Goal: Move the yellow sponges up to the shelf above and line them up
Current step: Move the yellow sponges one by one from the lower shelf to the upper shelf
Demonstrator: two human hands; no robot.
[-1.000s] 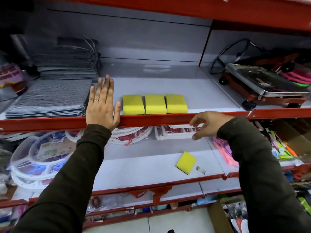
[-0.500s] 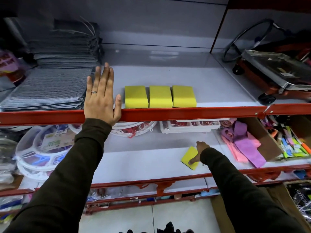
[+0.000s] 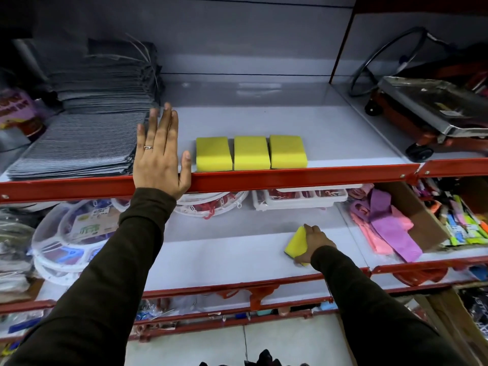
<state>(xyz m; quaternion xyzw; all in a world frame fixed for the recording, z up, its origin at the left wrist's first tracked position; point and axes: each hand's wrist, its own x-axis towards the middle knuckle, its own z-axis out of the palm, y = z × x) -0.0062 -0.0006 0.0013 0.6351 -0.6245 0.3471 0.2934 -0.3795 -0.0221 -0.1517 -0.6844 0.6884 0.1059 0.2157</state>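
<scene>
Three yellow sponges lie side by side at the front of the upper shelf (image 3: 343,133): a left sponge (image 3: 214,154), a middle sponge (image 3: 251,152) and a right sponge (image 3: 288,151). My left hand (image 3: 159,151) rests flat and open on that shelf's front edge, just left of the row, not touching the sponges. On the lower shelf (image 3: 211,257) my right hand (image 3: 314,243) is closed around a fourth yellow sponge (image 3: 296,243), which is tilted with its left edge lifted. The hand hides that sponge's right part.
Stacked grey cloths (image 3: 84,138) fill the upper shelf's left side. A folded metal trolley (image 3: 433,112) sits behind a divider at the right. White plastic trays (image 3: 298,199) and round hangers (image 3: 66,233) lie on the lower shelf, with pink and purple items (image 3: 385,228) at its right.
My right hand dropped from under the upper shelf's rail to the lower shelf, reached the lone sponge and closed on it, tipping it up. My left hand stayed flat in place.
</scene>
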